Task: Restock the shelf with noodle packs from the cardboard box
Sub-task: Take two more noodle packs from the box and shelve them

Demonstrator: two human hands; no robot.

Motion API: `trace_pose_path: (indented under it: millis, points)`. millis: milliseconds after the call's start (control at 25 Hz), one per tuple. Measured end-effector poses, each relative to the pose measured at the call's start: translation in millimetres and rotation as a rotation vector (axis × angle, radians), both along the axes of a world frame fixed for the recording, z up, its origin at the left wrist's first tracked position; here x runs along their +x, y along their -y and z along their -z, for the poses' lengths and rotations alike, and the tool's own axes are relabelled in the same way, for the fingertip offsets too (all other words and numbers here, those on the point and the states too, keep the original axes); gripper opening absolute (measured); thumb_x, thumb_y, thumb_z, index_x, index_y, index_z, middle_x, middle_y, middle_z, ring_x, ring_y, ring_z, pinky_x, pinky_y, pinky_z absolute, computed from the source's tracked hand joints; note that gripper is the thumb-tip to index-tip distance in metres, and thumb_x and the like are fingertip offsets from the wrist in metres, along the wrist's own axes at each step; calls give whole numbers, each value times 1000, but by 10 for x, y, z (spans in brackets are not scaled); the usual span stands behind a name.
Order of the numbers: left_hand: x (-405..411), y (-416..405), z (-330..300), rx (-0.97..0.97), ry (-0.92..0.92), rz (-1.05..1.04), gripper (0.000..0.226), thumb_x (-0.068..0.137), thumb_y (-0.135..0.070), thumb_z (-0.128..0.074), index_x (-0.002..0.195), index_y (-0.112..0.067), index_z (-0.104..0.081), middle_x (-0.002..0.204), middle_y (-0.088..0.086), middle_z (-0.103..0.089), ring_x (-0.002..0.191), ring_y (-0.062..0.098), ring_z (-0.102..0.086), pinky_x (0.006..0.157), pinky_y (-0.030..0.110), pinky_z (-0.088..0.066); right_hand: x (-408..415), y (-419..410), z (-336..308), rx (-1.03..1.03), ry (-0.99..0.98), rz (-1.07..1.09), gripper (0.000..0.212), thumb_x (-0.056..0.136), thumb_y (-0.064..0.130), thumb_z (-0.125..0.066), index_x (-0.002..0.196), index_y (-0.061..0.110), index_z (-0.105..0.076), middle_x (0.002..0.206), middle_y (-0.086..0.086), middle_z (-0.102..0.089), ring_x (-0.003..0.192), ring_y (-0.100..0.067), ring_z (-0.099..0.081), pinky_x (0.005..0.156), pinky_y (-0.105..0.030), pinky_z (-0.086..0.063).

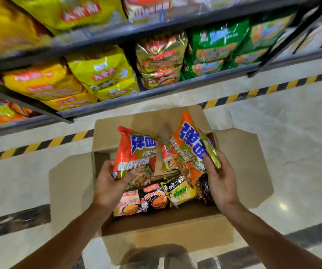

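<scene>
While both hands are over the open cardboard box (74, 183) on the floor, I read this as the pick-up step. From the head view, my left hand (108, 188) grips the lower edge of one orange noodle pack (135, 152); my right hand (221, 181) pinches a second orange pack (187, 150) by its side. More packs lie below in the box. Next, I judge, both must be lifted clear and carried to a shelf (156, 94) tier just beyond the box.
</scene>
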State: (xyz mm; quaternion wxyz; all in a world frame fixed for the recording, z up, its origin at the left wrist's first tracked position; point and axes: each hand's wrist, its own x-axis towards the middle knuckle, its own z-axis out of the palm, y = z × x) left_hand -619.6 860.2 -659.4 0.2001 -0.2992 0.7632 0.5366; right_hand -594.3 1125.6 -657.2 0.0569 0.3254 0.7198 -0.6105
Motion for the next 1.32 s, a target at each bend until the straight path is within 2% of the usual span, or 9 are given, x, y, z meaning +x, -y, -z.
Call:
trace_pose_path:
  millis: [120, 320, 440, 600, 720, 840, 920, 1120, 1320]
  points:
    - [30, 182, -775, 58, -54, -9, 33, 81, -13, -79, 100, -24, -54, 103, 4, -70, 94, 18, -69, 78, 35, -57, -43, 106, -855, -102, -35, 53, 23, 98, 28, -61, 118, 18, -64, 101, -1, -77, 87, -14, -74, 69, -24, -60]
    - [121, 490, -2083, 133, -150, -40, 41, 80, -10, -78, 113, -11, -55, 103, -3, -70, 84, -2, -69, 67, 18, -57, 42, 182, -2274, -111, -81, 74, 8, 99, 23, -60, 104, 24, -66, 91, 2, -78, 84, -16, -75, 69, -28, -61]
    - [226, 659, -2832, 182, -215, -42, 41, 81, -15, -78, 116, -15, -56, 105, -4, -72, 91, 3, -70, 69, 20, -59, 113, 167, -3151, -94, -107, 54, 12, 100, 25, -58, 106, 19, -66, 87, 2, -77, 81, -14, -76, 62, -22, -59]
    - [375, 763, -3663, 177, -342, -20, 36, 84, -17, -76, 115, -19, -58, 106, -4, -70, 94, 9, -69, 61, 11, -53, 211, 212, -4035, -39, -152, 35, 28, 99, 31, -59, 108, 6, -68, 90, -7, -79, 81, -20, -76, 59, -22, -58]
    - [519, 814, -4222, 211, -421, -20, 34, 82, -17, -77, 111, -23, -60, 107, -1, -71, 100, 14, -68, 66, 16, -55, 362, 231, -4583, -39, -205, 41, 34, 99, 34, -59, 105, 2, -69, 92, -12, -78, 75, -17, -76, 57, -20, -57]
    - [718, 839, -4715, 219, -496, -18, 39, 80, -26, -78, 115, -28, -60, 113, -1, -71, 110, 17, -65, 87, 37, -56, 498, 230, -5048, -57, -275, 4, 39, 98, 35, -60, 103, -3, -66, 89, -12, -78, 70, -15, -75, 53, -19, -55]
    - [871, 821, -4993, 212, -538, -35, 37, 82, -25, -77, 114, -30, -60, 113, -2, -71, 110, 17, -66, 90, 42, -55, 563, 210, -5287, -64, -311, -45, 37, 98, 35, -59, 103, -1, -67, 86, -9, -78, 68, -13, -75, 53, -19, -55]
    - [1379, 811, -5667, 154, -660, -106, 35, 83, -24, -76, 113, -32, -60, 111, -5, -71, 103, 8, -68, 81, 30, -57, 720, 191, -5794, -104, -366, -161, 51, 94, 46, -61, 99, -4, -65, 83, -9, -78, 75, -26, -76, 75, -45, -62]
    - [1845, 1032, -6081, 128, -750, -197, 35, 84, -26, -75, 116, -32, -60, 111, -8, -72, 102, 3, -68, 79, 25, -56, 732, 468, -6147, -138, -401, -289, 65, 91, 54, -63, 102, -10, -58, 83, -13, -77, 76, -31, -76, 82, -55, -60]
